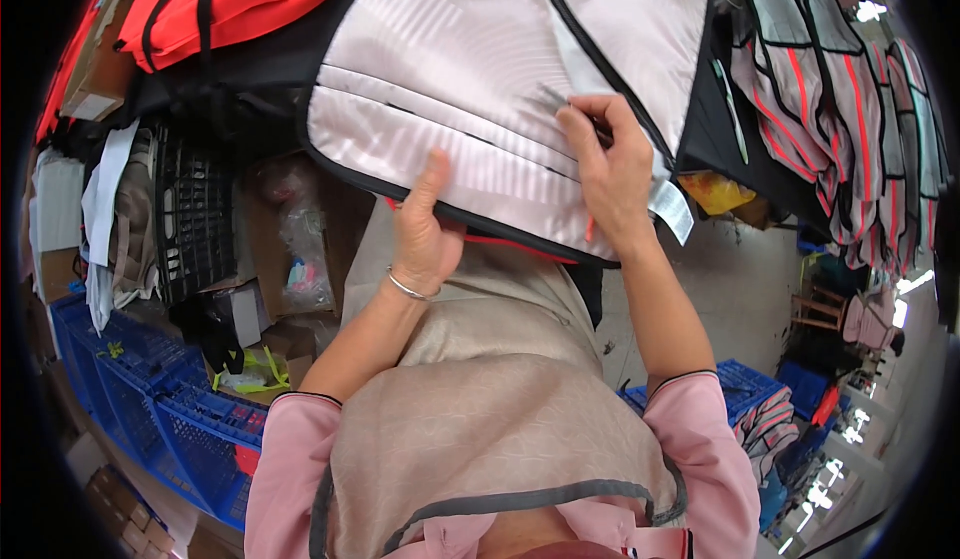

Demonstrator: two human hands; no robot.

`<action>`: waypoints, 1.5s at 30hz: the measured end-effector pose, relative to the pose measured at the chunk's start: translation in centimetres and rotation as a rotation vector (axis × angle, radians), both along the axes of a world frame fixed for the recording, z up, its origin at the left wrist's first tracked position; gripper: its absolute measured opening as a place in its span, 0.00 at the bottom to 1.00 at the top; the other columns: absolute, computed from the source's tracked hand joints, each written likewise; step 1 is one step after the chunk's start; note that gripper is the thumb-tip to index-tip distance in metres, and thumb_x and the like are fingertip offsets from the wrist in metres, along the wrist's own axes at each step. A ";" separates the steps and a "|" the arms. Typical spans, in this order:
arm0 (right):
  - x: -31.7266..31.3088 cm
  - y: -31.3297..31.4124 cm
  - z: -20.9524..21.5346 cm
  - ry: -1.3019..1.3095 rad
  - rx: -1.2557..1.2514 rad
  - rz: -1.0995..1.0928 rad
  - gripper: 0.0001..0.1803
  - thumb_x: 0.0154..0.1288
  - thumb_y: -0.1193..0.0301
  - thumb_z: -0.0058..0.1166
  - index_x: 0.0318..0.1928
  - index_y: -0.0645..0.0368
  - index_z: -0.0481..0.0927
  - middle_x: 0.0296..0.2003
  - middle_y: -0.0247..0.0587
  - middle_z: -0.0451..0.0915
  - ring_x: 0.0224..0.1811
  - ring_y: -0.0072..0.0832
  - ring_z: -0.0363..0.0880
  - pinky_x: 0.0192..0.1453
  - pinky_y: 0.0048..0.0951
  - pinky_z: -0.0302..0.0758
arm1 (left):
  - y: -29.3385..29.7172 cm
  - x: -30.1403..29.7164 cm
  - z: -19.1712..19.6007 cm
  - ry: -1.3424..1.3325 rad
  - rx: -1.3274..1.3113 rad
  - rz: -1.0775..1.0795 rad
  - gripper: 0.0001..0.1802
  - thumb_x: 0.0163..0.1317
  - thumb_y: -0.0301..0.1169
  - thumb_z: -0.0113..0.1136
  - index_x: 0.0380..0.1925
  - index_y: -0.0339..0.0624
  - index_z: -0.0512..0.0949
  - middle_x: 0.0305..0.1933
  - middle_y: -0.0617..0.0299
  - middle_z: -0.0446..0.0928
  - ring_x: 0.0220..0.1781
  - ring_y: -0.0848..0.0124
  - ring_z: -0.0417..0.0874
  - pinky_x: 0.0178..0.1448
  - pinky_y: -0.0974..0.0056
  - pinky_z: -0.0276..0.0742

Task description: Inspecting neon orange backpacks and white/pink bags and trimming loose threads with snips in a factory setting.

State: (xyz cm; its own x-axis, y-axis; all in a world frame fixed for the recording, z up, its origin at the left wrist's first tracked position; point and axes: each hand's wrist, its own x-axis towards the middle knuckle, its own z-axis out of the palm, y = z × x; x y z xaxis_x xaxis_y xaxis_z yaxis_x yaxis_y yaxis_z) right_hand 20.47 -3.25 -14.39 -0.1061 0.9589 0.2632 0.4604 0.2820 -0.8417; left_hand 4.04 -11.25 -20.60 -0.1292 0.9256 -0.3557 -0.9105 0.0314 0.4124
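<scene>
A silvery pink vest-like fabric piece [440,39] with black bound edges lies spread in front of me, its shiny striped side up. My left hand [428,229] pinches its near edge, thumb on top and fingers out of sight underneath. Over the piece's right part, my right hand [612,164] is closed round a small dark-handled tool [601,127] with a thin metal tip pointing up and left. The fingers hide most of it, so its exact kind cannot be made out. A white label [672,212] hangs beside my right wrist.
Folded bright orange-red fabric [240,4] lies at the far left on a black surface. Grey garments with red stripes [840,89] hang over the right side. A pale green pen-like object [731,109] lies nearby. Blue crates [165,389] and a black crate [195,214] stand left.
</scene>
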 end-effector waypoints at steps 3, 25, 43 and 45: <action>0.3 2.0 -4.0 0.292 -0.183 -0.013 0.11 0.70 0.66 0.57 0.41 0.64 0.79 0.31 0.32 0.78 0.34 0.19 0.73 0.41 0.21 0.72 | -1.0 2.5 -2.3 -0.019 -0.081 -0.044 0.20 0.62 0.28 0.67 0.53 0.40 0.75 0.51 0.63 0.77 0.55 0.70 0.78 0.62 0.61 0.73; 4.6 -4.8 0.2 -0.368 0.329 0.076 0.15 0.52 0.66 0.71 0.36 0.60 0.80 0.28 0.36 0.77 0.30 0.31 0.76 0.33 0.31 0.73 | -0.8 3.2 -1.1 0.008 0.002 -0.440 0.19 0.65 0.29 0.61 0.54 0.33 0.75 0.54 0.57 0.79 0.57 0.67 0.78 0.68 0.60 0.68; 4.1 -4.0 -1.2 -0.435 0.527 0.057 0.13 0.51 0.68 0.71 0.33 0.58 0.80 0.27 0.35 0.76 0.28 0.32 0.74 0.30 0.32 0.71 | -0.8 3.0 0.0 -0.027 -0.071 -0.371 0.18 0.61 0.24 0.65 0.51 0.35 0.75 0.49 0.57 0.79 0.53 0.68 0.80 0.62 0.62 0.75; 4.1 -4.1 -0.7 -0.373 0.409 0.065 0.12 0.52 0.69 0.71 0.33 0.59 0.80 0.27 0.36 0.76 0.28 0.32 0.74 0.31 0.31 0.71 | -0.9 2.7 -0.3 -0.024 -0.077 -0.377 0.17 0.61 0.24 0.65 0.50 0.35 0.76 0.49 0.57 0.79 0.52 0.68 0.80 0.62 0.62 0.75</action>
State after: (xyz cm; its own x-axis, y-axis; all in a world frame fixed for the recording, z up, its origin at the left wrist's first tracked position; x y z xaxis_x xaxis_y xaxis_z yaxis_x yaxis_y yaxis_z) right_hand 24.53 -7.36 -15.10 -0.3186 0.7751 0.5456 0.6768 0.5890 -0.4416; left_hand 6.73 -12.20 -20.88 0.2243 0.8772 -0.4244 -0.8386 0.3957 0.3745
